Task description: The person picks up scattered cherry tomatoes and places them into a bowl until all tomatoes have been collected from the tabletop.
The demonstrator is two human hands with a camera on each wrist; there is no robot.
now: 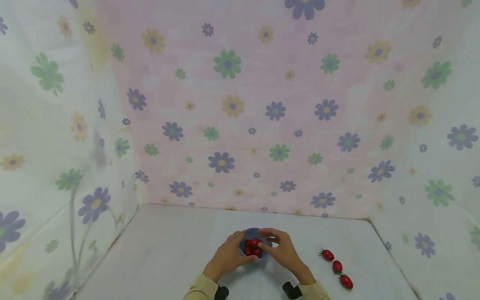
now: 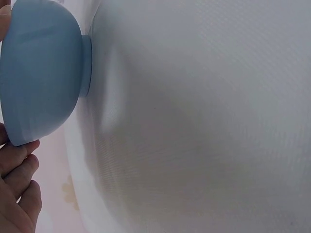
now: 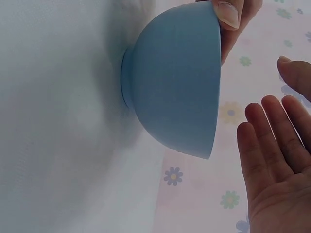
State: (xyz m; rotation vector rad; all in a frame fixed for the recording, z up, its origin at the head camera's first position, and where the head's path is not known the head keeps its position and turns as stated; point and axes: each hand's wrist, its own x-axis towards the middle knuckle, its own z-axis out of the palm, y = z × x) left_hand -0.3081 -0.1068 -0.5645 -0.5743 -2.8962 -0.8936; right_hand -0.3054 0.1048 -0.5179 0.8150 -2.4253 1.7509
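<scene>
Several red tomatoes [image 1: 255, 243] were contained in a blue bowl [image 2: 43, 73], gripped on a white counter [image 1: 168, 237] by the left hand [image 1: 227, 254]; the right hand [image 1: 285, 251] was held outstretched above it, and three loose tomatoes [image 1: 337, 266] were seen at right.

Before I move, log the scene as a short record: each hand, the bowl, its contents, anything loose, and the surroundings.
Left hand: grips the bowl at its rim
Right hand: over the bowl's right side, fingers extended, nothing seen held
Container: blue bowl, upright on the white table
Contents: several small red tomatoes; exact count hidden by overlap
Loose items: three tomatoes in a slanting row on the table, right of the bowl
Surroundings: flower-patterned backdrop behind the table
</scene>
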